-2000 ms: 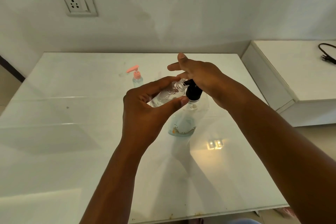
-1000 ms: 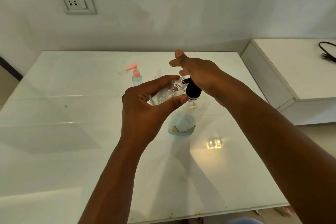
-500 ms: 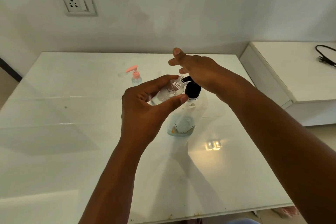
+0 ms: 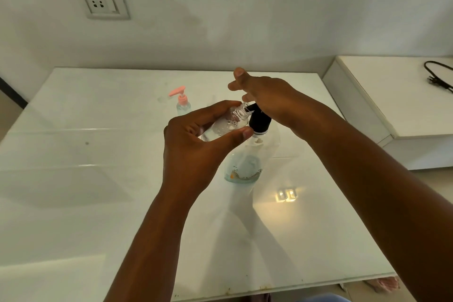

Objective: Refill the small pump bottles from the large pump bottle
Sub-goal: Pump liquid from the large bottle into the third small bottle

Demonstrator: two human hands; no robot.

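Observation:
My left hand (image 4: 196, 144) grips a small clear bottle (image 4: 226, 125) with no cap, tilted so that its threaded neck meets the spout of the large pump bottle (image 4: 245, 167). That large clear bottle stands on the white table (image 4: 85, 179) and has a black pump head (image 4: 259, 121). My right hand (image 4: 264, 95) rests on top of the pump head with straight fingers. A little liquid lies at the bottom of the large bottle. A second small bottle with a pink pump (image 4: 182, 102) stands further back on the left.
A white wall with a power socket (image 4: 104, 1) rises behind the table. To the right stands a lower white cabinet (image 4: 392, 95) with a black cable (image 4: 438, 76) on it. A bare foot (image 4: 387, 284) shows below the table's near right corner.
My right hand has lifted slightly over the pump head and its fingers point higher. The small bottle stays at the spout in my left hand.

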